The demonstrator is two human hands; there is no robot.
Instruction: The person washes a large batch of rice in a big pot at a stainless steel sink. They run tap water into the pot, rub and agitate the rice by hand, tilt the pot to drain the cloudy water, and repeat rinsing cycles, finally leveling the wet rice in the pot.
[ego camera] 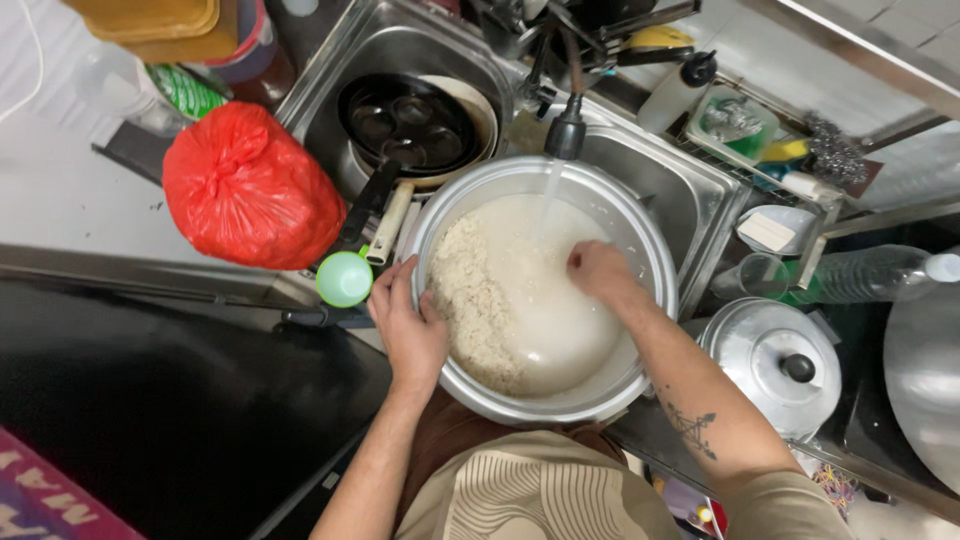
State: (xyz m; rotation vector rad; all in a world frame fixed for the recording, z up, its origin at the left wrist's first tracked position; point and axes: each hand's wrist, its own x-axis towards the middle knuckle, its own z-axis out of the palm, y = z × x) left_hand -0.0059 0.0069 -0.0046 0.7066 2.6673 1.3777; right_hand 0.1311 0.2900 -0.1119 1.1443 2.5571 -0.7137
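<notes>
A large metal pot (640, 235) sits tilted in the sink, holding white rice (470, 300) and cloudy water (560, 310). Water streams from a black tap nozzle (565, 130) into the pot. My left hand (408, 325) grips the pot's near-left rim, thumb inside. Inside the pot, my right hand (600, 270) is closed over rice at the water's far edge, under the stream.
A red plastic bag (250, 190) lies left of the sink. Dark pans (410, 125) are stacked in the far basin, a small green cup (344, 278) beside their handles. A metal lidded pot (775, 365) stands right. Sponges, scourer and bottles sit at the back right.
</notes>
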